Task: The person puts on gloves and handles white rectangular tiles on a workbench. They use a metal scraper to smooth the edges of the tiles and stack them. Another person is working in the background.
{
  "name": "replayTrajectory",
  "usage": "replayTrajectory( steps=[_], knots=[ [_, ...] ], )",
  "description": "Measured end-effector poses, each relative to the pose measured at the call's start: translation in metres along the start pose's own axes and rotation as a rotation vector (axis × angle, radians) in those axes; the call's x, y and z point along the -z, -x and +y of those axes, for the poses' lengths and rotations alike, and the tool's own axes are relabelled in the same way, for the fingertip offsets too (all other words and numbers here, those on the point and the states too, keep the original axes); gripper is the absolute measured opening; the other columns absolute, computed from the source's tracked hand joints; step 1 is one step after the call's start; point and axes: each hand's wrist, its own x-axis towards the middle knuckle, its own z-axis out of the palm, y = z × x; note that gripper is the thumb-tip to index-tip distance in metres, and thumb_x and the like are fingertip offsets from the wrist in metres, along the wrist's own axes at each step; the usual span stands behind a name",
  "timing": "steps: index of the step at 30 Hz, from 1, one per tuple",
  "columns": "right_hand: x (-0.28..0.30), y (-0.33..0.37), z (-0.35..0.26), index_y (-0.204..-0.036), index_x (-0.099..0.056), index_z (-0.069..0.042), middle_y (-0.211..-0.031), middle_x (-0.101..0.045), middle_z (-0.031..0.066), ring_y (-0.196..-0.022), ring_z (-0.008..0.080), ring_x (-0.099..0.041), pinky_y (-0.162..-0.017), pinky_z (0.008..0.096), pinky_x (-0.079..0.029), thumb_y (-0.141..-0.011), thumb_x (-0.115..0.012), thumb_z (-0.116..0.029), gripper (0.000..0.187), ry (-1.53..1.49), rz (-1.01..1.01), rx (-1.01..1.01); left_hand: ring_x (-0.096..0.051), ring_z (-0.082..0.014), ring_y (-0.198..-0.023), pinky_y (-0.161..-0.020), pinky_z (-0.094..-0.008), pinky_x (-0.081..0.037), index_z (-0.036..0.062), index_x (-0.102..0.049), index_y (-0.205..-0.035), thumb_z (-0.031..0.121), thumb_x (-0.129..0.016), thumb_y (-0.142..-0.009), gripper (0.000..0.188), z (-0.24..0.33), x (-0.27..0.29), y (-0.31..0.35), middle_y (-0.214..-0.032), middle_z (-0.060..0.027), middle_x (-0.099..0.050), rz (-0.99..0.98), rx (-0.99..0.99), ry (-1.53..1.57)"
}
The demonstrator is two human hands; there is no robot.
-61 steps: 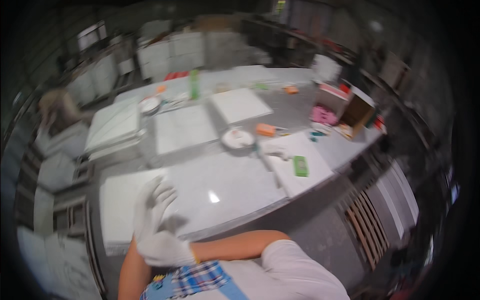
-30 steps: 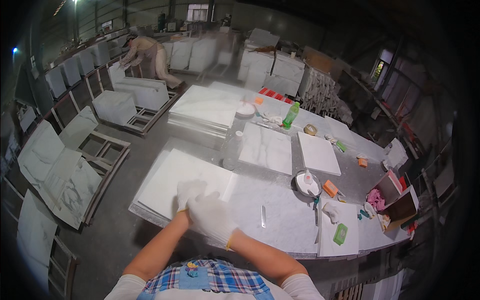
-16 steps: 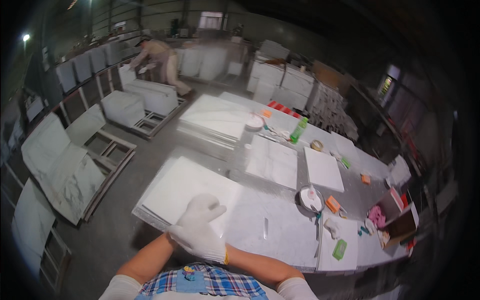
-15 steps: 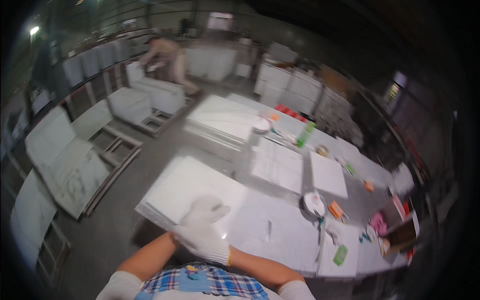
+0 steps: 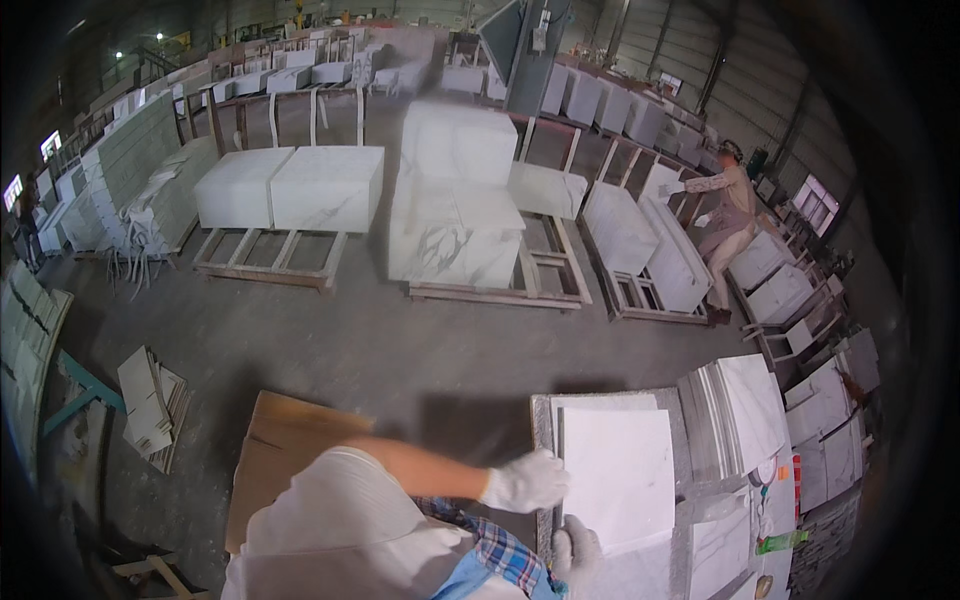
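Both my hands wear white knit gloves and are at the left edge of a white marble slab (image 5: 618,470) with a dark, thin side. My left hand (image 5: 528,483) comes in from the left, its fingers bent in at that edge. Nearer to me, my right hand (image 5: 577,550) is closed over the same edge, lower down; its fingers are partly hidden. The slab lies on a pale slab-topped worktable (image 5: 640,570).
Tilted slabs (image 5: 738,415) stand beyond the worktable, with a green bottle (image 5: 780,543) at the right. A brown board (image 5: 285,450) is on my left. Marble blocks on wooden pallets (image 5: 500,295) line the floor ahead. Another person (image 5: 735,220) bends over slabs at the back right.
My view has swung left, bringing the pallets and floor into sight. My hands, overlapping above the white slab before, are now apart at its left edge.
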Motion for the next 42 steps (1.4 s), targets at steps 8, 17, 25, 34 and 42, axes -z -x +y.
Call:
replayTrajectory(
  steps=[8, 17, 25, 34, 42],
  knots=[
    [0.015, 0.015, 0.017, -0.116, -0.068, -0.003, -0.096, -0.067, 0.0185, -0.09, 0.0344, -0.064, -0.08, 0.0401, -0.051, -0.094, -0.06, -0.018, 0.027, 0.197, 0.089, -0.153, -0.057, -0.0215, -0.073, -0.064, -0.0359, -0.042, 0.0173, -0.065, -0.069, 0.021, -0.059, -0.08, 0.013, -0.001, -0.087, 0.083, -0.074, -0.002, -0.057, 0.014, -0.163, -0.091],
    [0.019, 0.033, 0.051, -0.116, -0.07, 0.002, -0.107, -0.071, 0.0182, -0.099, 0.029, -0.068, -0.09, 0.0352, -0.052, -0.096, -0.063, -0.014, 0.027, 0.185, 0.26, -0.383, -0.058, -0.021, -0.076, -0.066, -0.0347, -0.042, 0.019, -0.067, -0.072, 0.025, -0.059, -0.081, 0.013, -0.013, -0.064, 0.099, -0.075, -0.0008, -0.058, -0.21, -0.393, -0.071],
    [0.008, 0.044, 0.109, -0.126, -0.063, 0.002, -0.111, -0.07, 0.0216, -0.101, 0.0279, -0.068, -0.091, 0.0356, -0.051, -0.095, -0.059, -0.028, 0.043, 0.143, 0.604, -0.75, -0.063, -0.0315, -0.083, -0.072, -0.0471, -0.046, 0.0114, -0.068, -0.086, 0.017, -0.065, -0.077, 0.011, -0.116, -0.012, 0.017, -0.086, -0.0094, -0.067, 0.162, 0.464, 0.107],
    [-0.002, -0.005, 0.109, -0.104, -0.064, 0.004, -0.095, -0.07, 0.0203, -0.087, 0.0306, -0.067, -0.078, 0.0386, -0.051, -0.092, -0.06, -0.029, 0.036, 0.096, 0.699, -1.101, -0.063, -0.0414, -0.092, -0.082, -0.0516, -0.049, 0.003, -0.062, -0.112, 0.035, -0.062, -0.085, 0.041, -0.173, -0.008, -0.12, -0.097, -0.0209, -0.066, -0.141, 0.289, 0.488],
    [-0.032, -0.02, 0.088, -0.092, -0.064, 0.002, -0.09, -0.067, 0.0258, -0.088, 0.0434, -0.063, -0.081, 0.0491, -0.049, -0.087, -0.06, -0.045, 0.047, 0.389, 0.661, -1.406, -0.065, -0.0445, -0.106, -0.095, -0.0473, -0.051, -0.0039, -0.064, -0.121, 0.052, -0.056, -0.085, 0.067, -0.182, -0.026, -0.203, -0.111, -0.0311, -0.067, -0.634, 0.223, 0.507]
  ],
)
